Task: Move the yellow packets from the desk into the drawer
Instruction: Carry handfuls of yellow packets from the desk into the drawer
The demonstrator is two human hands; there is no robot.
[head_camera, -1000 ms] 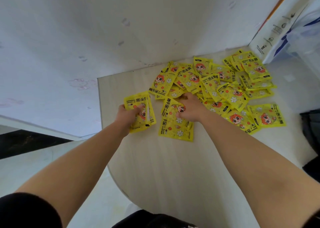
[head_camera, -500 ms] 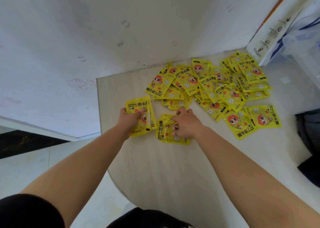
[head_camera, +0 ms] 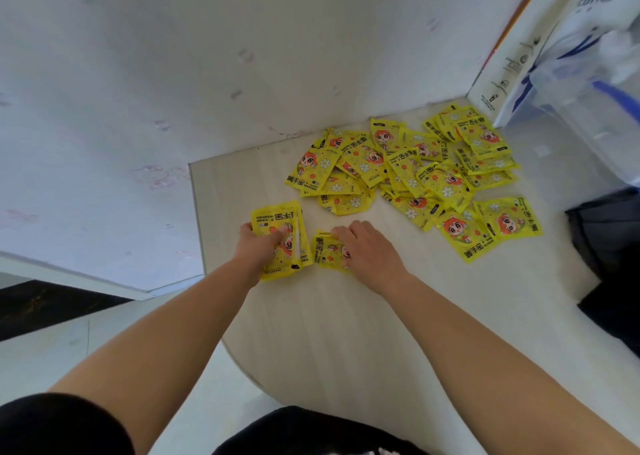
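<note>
I see my left hand (head_camera: pixel 258 246) gripping a stack of yellow packets (head_camera: pixel 277 219) near the bench's (head_camera: pixel 311 333) left edge. My right hand (head_camera: pixel 367 250) presses flat on a smaller bunch (head_camera: pixel 325 250) just beside it. A loose pile of packets (head_camera: pixel 408 170) lies farther right.

Near desk (head_camera: pixel 329 333) bare; packet heap (head_camera: pixel 398 174) crowds wall (head_camera: pixel 242 73).

a pale wood-grain desk (head_camera: pixel 332 330) with a rounded near edge meets a white wall at its far side. on it lie a loose heap of yellow packets (head_camera: pixel 408 174) toward the back, two packets (head_camera: pixel 485 229) apart at the right, and a small bunch of packets (head_camera: pixel 327 252) nearer the front.
</note>
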